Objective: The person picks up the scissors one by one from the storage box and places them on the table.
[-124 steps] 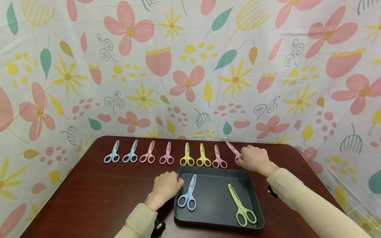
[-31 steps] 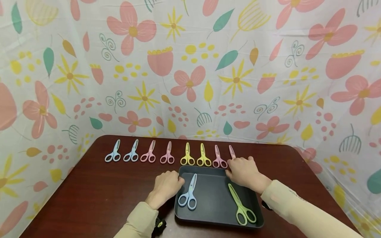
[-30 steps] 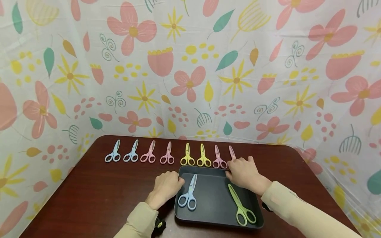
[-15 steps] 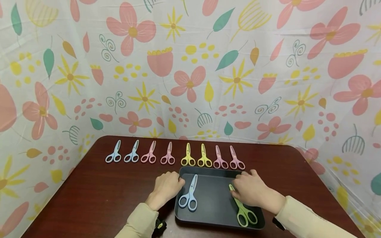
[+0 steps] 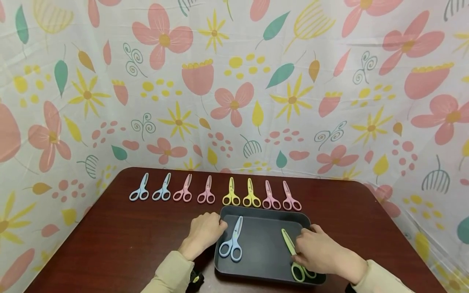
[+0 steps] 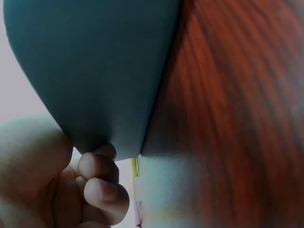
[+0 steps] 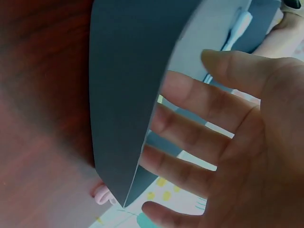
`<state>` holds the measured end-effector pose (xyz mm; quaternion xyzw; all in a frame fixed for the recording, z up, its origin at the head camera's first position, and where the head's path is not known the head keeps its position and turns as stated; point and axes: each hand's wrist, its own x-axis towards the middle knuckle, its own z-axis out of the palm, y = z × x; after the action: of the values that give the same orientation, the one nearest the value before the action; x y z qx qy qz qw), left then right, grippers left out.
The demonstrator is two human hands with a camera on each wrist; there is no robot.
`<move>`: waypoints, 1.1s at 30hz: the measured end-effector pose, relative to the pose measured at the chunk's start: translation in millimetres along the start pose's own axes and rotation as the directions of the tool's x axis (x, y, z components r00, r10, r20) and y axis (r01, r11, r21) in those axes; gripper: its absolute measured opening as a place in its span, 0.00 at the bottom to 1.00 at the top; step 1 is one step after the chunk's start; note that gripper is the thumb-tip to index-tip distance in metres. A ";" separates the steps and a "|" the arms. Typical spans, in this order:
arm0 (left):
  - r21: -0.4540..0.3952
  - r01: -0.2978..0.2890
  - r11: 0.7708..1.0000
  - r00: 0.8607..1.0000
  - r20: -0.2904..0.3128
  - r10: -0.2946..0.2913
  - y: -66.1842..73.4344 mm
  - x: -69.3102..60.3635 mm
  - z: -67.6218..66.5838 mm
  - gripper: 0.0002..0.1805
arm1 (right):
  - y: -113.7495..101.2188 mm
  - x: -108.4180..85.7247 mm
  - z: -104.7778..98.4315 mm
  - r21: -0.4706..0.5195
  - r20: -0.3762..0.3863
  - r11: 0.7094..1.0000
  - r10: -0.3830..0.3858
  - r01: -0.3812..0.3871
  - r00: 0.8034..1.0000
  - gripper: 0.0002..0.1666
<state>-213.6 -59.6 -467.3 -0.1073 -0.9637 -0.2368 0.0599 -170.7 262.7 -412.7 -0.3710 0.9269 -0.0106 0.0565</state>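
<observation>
A dark grey tray (image 5: 261, 244) lies on the table with two pairs of scissors in it. My left hand (image 5: 206, 232) grips the tray's left rim near the far corner; its curled fingers (image 6: 102, 187) show by the tray wall in the left wrist view. Blue scissors (image 5: 237, 232) lie at the tray's left side. On the right, green scissors (image 5: 288, 241) are partly hidden by my right hand (image 5: 318, 249). In the right wrist view the right hand's fingers (image 7: 194, 128) reach over the rim, fairly straight and spread, with the thumb apart. Whether they touch the green scissors I cannot tell.
Behind the tray runs a row of scissors: two blue (image 5: 163, 188), two pink (image 5: 186, 188), two yellow (image 5: 250, 193), then two more pink (image 5: 288, 195). The dark red table (image 5: 146, 240) ends at a flowered curtain (image 5: 234, 101).
My right hand has let go of the rightmost pink scissors, now lined up in the row, and moved down and right to the green scissors. The left hand stays on the tray.
</observation>
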 end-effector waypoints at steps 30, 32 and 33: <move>0.002 -0.008 1.000 1.000 0.000 0.008 -0.8 -0.1 -1.6 0.20 | -6.6 -10.4 29.4 -0.126 -0.185 0.991 0.028 -0.052 0.982 0.24; -0.002 -0.008 1.000 1.000 -0.003 0.008 -0.8 -0.2 -1.4 0.20 | -6.4 -10.1 29.3 -0.118 -0.181 0.991 0.035 -0.057 0.983 0.24; -0.004 -0.007 1.000 1.000 -0.001 0.007 -0.8 -0.3 -1.4 0.20 | -6.3 -9.8 29.3 -0.113 -0.175 0.992 0.043 -0.063 0.984 0.23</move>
<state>-213.3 -61.0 -466.4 -0.1105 -0.9629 -0.2384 0.0612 -156.0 265.6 -440.5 -0.3465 0.9369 0.0138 -0.0454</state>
